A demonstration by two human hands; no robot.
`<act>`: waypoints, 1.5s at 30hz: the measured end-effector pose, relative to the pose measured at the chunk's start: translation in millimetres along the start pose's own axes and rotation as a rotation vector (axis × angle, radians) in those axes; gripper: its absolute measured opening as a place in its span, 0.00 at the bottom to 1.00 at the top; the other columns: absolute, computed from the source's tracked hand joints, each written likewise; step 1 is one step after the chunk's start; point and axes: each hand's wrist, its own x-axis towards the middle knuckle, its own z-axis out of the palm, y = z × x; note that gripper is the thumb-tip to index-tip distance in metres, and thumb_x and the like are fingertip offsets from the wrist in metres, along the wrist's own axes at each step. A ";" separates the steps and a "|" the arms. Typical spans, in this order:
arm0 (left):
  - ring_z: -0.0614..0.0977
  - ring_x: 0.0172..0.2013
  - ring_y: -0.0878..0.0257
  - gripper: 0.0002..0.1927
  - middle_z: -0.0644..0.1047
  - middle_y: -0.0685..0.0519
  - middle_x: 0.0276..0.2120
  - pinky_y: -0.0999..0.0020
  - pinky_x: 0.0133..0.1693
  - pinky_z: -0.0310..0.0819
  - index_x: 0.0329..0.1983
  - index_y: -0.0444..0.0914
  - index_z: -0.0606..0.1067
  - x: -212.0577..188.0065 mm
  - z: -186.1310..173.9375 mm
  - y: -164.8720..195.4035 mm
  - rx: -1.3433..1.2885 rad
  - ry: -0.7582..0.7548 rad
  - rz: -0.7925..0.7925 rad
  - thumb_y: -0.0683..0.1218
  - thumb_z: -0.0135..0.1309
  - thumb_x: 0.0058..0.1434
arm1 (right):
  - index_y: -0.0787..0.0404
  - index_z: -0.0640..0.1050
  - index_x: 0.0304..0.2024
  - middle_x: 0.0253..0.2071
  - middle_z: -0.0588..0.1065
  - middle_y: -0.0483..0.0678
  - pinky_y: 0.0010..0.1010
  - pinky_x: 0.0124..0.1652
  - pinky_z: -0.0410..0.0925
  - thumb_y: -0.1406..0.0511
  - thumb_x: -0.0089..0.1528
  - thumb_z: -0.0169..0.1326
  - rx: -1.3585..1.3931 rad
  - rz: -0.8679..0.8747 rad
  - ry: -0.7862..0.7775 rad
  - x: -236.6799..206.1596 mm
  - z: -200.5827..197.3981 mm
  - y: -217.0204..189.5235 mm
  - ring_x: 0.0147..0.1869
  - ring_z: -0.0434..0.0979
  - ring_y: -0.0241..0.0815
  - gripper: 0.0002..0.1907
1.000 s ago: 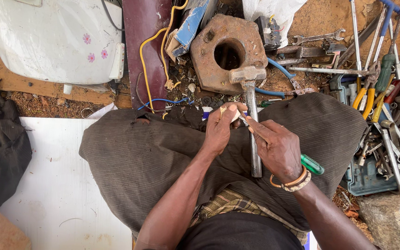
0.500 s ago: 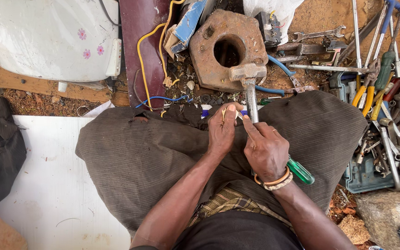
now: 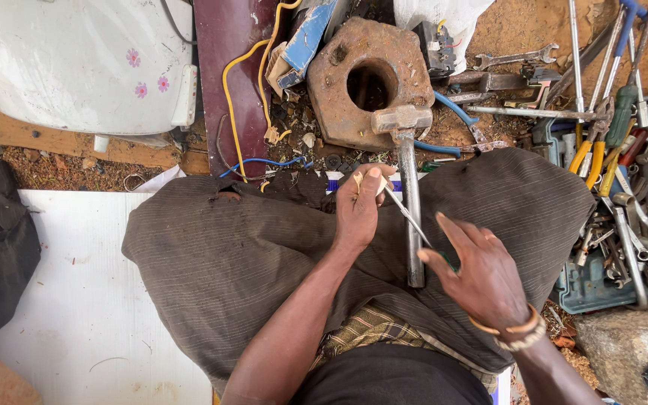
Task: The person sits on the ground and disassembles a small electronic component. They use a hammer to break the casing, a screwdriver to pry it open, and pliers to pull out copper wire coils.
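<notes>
Here, left hand [image 3: 359,206] pinching small pale piece [image 3: 378,182], right hand [image 3: 478,274] gripping screwdriver [image 3: 406,214], tray [image 3: 590,289] holding tools [image 3: 628,195]

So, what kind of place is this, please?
Probably an informal outdoor repair workshop. Bare dirt ground is littered with many loose wrenches and screwdrivers, a rusty metal block and scraps of wire. A hammer lies across the seated person's lap.

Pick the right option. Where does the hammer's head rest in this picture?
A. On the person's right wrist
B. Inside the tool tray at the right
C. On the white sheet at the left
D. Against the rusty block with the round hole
D: the hammer lies along the lap with its head touching the near edge of the rusty block, just below the block's round hole.
</notes>
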 end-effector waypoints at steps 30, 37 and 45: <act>0.66 0.25 0.72 0.25 0.71 0.57 0.24 0.73 0.25 0.58 0.32 0.34 0.76 9.5 -23.2 6.5 0.010 0.155 0.024 0.58 0.44 0.74 | 0.61 0.81 0.55 0.21 0.72 0.41 0.20 0.14 0.54 0.57 0.64 0.56 0.892 0.225 0.158 -33.2 36.0 -27.0 0.16 0.60 0.26 0.21; 0.67 0.24 0.71 0.25 0.70 0.57 0.23 0.73 0.25 0.59 0.32 0.35 0.77 12.0 -25.5 7.8 0.035 0.144 0.042 0.59 0.44 0.73 | 0.62 0.80 0.56 0.24 0.73 0.41 0.20 0.16 0.56 0.59 0.66 0.56 0.533 0.031 0.291 -30.3 50.0 -20.0 0.17 0.62 0.26 0.20; 0.66 0.21 0.70 0.24 0.71 0.55 0.21 0.72 0.23 0.56 0.31 0.34 0.76 17.2 -26.3 7.6 -0.136 0.137 0.026 0.58 0.45 0.72 | 0.62 0.80 0.57 0.23 0.73 0.40 0.18 0.16 0.57 0.61 0.67 0.56 1.170 0.274 0.026 -31.4 61.4 -14.3 0.18 0.63 0.25 0.19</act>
